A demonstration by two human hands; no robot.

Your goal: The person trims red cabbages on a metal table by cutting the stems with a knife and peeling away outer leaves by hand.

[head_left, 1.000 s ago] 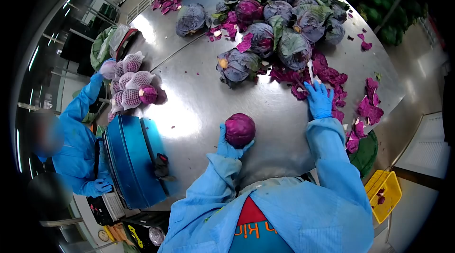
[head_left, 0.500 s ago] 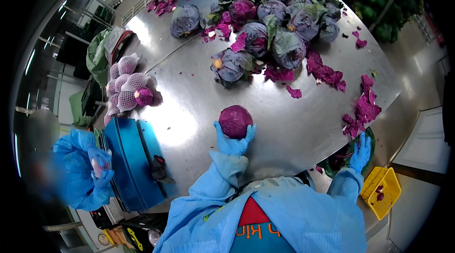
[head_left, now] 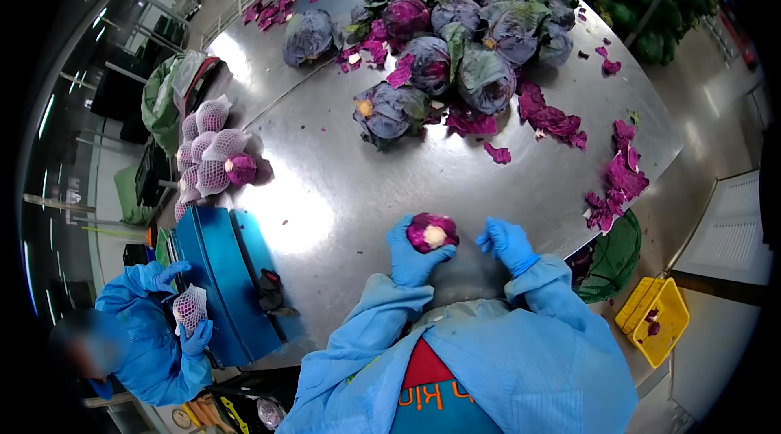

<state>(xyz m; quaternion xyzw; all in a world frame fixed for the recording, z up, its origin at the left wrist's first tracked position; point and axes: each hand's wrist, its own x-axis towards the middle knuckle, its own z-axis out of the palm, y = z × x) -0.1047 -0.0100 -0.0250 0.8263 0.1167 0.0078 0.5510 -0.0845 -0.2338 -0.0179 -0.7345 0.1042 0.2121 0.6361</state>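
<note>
My left hand [head_left: 413, 257], in a blue glove, grips a trimmed purple cabbage [head_left: 420, 227] just above the steel table [head_left: 350, 218]. The pale cut stem end faces up toward me. To the right of the cabbage, apart from it, my right hand [head_left: 510, 245] has its gloved fingers curled together; whether anything is inside them is hidden. Farther up the table lies a heap of untrimmed purple cabbages [head_left: 455, 15] with dull outer leaves. Loose purple leaves [head_left: 547, 115] are scattered beside the heap.
A green mesh basket [head_left: 616, 259] and a yellow crate [head_left: 663, 328] stand right of the table. Net-wrapped cabbages [head_left: 213, 145] sit at the left near a blue box [head_left: 220, 283]. A co-worker [head_left: 150, 328] there holds a netted cabbage. Another person's blue sleeve shows at the top.
My right hand has come from the basket to near the cabbage, its fingers now curled. The cabbage has moved slightly right and down and turned, its stem end now visible.
</note>
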